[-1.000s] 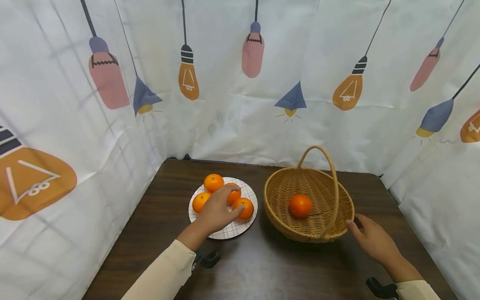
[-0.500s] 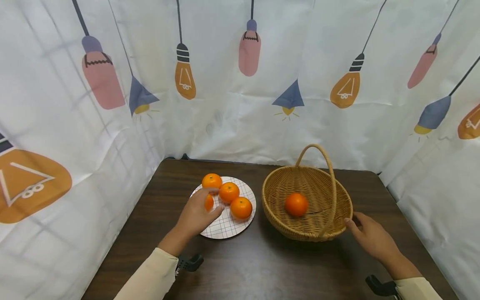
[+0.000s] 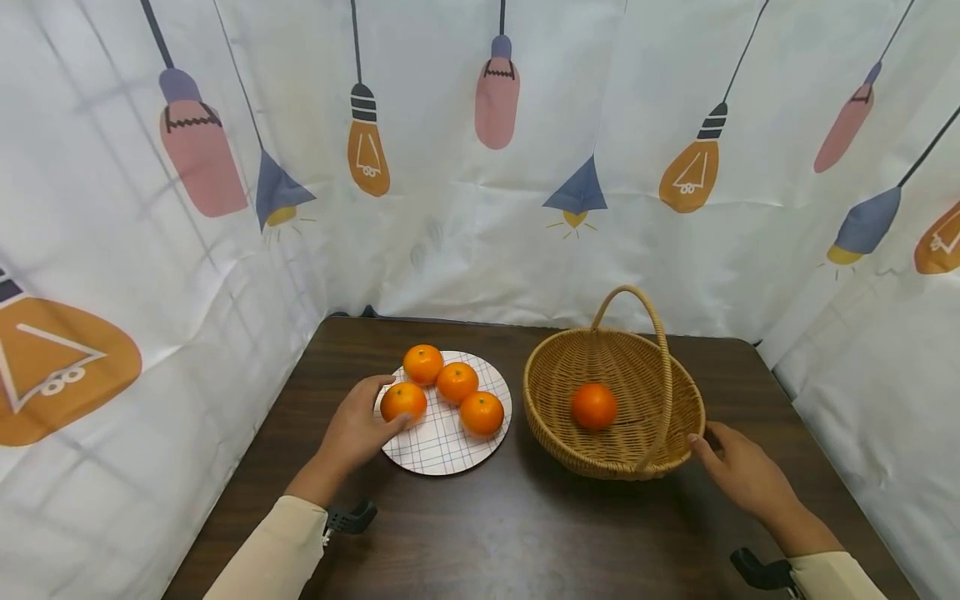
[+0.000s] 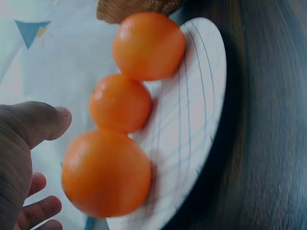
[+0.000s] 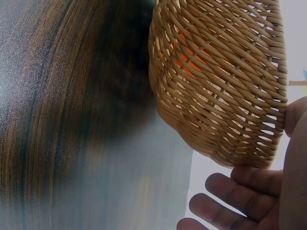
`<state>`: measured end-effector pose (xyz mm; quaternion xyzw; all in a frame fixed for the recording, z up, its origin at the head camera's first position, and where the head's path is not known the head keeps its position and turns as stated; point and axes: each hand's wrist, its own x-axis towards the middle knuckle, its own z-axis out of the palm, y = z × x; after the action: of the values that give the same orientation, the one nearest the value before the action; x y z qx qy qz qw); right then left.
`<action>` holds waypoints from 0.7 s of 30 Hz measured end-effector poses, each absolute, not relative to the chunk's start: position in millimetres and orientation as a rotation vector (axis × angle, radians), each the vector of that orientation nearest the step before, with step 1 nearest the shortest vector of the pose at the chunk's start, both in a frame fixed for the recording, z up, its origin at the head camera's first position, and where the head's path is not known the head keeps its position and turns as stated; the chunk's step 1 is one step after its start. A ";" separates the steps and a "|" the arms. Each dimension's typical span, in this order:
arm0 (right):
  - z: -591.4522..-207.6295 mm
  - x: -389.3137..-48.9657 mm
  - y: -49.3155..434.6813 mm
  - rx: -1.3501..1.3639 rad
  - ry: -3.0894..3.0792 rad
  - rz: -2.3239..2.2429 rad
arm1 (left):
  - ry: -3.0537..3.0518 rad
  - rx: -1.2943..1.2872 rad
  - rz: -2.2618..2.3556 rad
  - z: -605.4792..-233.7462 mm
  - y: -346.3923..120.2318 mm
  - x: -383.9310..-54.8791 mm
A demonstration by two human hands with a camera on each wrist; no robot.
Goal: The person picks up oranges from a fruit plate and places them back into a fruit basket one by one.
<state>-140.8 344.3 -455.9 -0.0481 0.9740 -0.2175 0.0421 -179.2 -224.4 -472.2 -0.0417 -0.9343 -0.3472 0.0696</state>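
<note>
Head view: the left hand (image 3: pixel 352 433) curls around the nearest round orange mandarin (image 3: pixel 403 401) at the left edge of the white checked round plate (image 3: pixel 442 446), beside three other mandarins (image 3: pixel 457 382). The right hand (image 3: pixel 738 475), fingers relaxed and holding nothing, touches the rim of the woven wicker basket (image 3: pixel 637 454) containing one orange fruit (image 3: pixel 594 406)

Left wrist view: thumb (image 4: pixel 41 122) and fingers flank the mandarin

Right wrist view: straight fingers (image 5: pixel 230 191) lie by the basket wall
</note>
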 end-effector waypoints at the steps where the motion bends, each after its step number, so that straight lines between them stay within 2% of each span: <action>1: -455.7 -141.0 344.3 -0.144 2.980 -0.664 | -2.821 -0.122 -1.041 -473.6 -226.3 -180.2; 12: -454.3 -141.6 344.0 -0.111 2.944 -0.646 | -2.864 -0.143 -1.028 -496.3 -237.8 -191.1; 21: -454.0 -140.9 343.3 -0.111 2.946 -0.661 | -2.893 -0.121 -1.055 -499.5 -236.1 -194.0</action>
<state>-140.9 343.3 -454.0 -0.0365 0.9733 -0.2184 0.0602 -194.0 -236.1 -499.5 -0.0393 -0.9383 -0.3421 0.0301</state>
